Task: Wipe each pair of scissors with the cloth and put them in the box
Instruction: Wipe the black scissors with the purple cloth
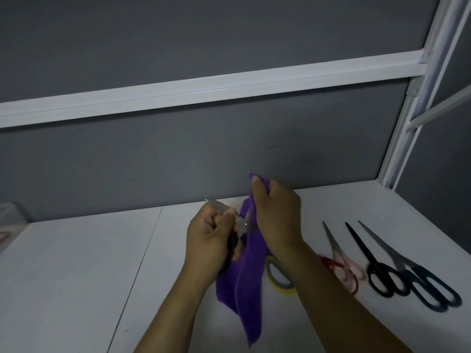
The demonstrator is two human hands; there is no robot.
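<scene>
Above the middle of the worktop (76, 276), the left hand (209, 240) gripped the black-handled scissors (242, 224) by the handle while the right hand (275, 215) clenched the purple cloth (244, 289) round one blade; stroking toward the tip, fingers off the edge, looked safest.

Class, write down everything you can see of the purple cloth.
The purple cloth looks soft and fuzzy, like microfibre. It hangs in long vertical folds from the right hand, which grips its upper end, a corner poking out above the fingers. One blade of the black-handled scissors, held in the left hand, meets its upper folds. Its lower end droops over the white table; whether it touches there is unclear.
</scene>
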